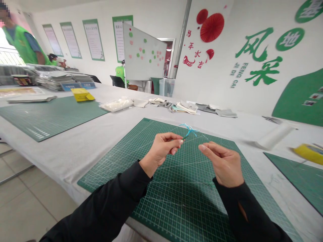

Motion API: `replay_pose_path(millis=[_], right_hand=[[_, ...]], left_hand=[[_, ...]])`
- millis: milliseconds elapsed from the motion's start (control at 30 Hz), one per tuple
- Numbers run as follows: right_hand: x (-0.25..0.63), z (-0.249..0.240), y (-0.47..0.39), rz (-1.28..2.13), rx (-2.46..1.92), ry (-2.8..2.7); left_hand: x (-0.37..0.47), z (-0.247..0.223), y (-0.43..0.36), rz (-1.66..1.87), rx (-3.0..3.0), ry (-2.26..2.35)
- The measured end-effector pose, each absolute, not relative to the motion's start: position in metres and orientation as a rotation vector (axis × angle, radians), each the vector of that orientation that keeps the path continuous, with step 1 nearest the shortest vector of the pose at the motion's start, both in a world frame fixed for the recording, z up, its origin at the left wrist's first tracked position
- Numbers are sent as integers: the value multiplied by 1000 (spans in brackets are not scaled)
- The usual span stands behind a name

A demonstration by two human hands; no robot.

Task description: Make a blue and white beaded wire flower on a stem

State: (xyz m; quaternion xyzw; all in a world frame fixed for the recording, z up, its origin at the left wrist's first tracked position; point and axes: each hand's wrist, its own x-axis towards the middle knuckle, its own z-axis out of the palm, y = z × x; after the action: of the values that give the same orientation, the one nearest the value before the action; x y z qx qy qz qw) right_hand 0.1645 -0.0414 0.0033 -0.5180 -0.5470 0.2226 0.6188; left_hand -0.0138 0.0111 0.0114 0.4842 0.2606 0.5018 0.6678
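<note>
Over the green cutting mat (pixel 176 188), my left hand (pixel 164 148) pinches the green stem of a small blue flower-like piece (pixel 190 130). Its thin blue and whitish strands spread out to the upper right of my fingertips. My right hand (pixel 223 161) is to the right of it, apart from the blue piece, with thumb and forefinger pressed together. A faint fine line seems to run near those fingertips, but what they hold is too small to make out.
Folded cloths (pixel 186 107) and a clear plastic bag (pixel 117 104) lie beyond the mat. A white roll (pixel 276 135) and yellow tape (pixel 309 153) are at right. A yellow box (pixel 82 95) sits on another mat (pixel 58 116) at left. People in green vests are farther back.
</note>
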Motion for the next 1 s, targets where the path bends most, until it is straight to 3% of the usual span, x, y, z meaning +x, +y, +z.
replay_pose_path(millis=[667, 1000], right_hand=[[152, 17, -54, 242, -1244, -1550], [154, 17, -52, -365, -1044, -1892]], left_hand=[[-10, 9, 10, 1225, 1169, 657], [-9, 2, 14, 1271, 1537, 867]])
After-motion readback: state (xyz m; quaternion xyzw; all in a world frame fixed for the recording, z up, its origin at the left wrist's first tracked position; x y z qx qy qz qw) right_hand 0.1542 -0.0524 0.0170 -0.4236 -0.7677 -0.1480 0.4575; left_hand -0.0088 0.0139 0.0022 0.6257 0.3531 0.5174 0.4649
